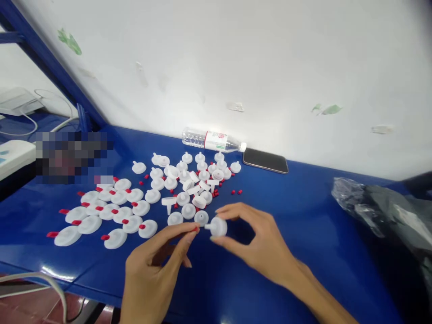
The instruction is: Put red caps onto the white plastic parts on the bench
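Clear capped bottle (218,140), hands (151,263) (266,240) gripping red cap (196,229), disc (219,226)

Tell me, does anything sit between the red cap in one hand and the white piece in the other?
Nothing visible does: the left hand pinches the red cap, the right hand holds the white piece, its stem facing the cap across an open gap.

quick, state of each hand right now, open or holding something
Left hand: closed, pinching a small red cap at the fingertips.
Right hand: closed, holding a white disc by its edge, nozzle toward the cap.
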`<state>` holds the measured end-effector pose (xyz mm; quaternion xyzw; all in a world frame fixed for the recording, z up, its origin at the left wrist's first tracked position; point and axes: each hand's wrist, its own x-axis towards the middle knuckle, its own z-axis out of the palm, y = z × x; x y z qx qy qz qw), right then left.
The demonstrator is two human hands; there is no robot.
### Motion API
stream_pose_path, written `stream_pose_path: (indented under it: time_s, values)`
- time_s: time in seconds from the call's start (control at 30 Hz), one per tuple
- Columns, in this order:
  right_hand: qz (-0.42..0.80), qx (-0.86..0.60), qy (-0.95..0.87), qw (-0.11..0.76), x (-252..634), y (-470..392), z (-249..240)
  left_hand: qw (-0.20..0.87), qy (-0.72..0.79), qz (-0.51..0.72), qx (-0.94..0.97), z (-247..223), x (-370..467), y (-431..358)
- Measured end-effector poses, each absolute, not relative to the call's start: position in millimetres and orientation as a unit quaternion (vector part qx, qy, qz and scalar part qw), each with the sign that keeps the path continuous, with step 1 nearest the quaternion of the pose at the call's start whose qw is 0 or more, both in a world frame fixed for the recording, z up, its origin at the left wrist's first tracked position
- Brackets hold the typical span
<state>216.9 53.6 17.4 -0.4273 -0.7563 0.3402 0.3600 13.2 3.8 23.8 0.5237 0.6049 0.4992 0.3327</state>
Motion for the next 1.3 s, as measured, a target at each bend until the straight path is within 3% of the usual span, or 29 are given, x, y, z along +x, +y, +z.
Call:
stream_pose_path:
  time_s: [0.13,0.4,0.73,0.97,1.1,1.2,1.3]
  values:
    - [0.378,-0.408,-0.751,0.356,206,41,16,0.386,0.585,0.492,0.516,21,13,0]
    - [0.356,-0.398,-0.766,0.357,208,42,24,0.379,0.571,0.526,0.504,20,14,-5]
    - [0.445,-0.433,-0.715,0.322,206,42,23,0.419,0.592,0.512,0.46,27,21,-7]
    - [0.5,-0.426,-0.704,0.271,204,44,22,0.329,0.567,0.524,0.544,16,19,-15]
    - [0.428,-0.438,-0.728,0.308,210,49,18,0.202,0.606,0.461,0.616,6,-6,-20]
    - [0.282,-0.48,-0.742,0.373,222,59,13,0.095,0.646,0.411,0.636,-3,-34,-22]
    - [0.152,-0.506,-0.756,0.387,233,70,7,0.047,0.689,0.366,0.623,-10,-58,-22]
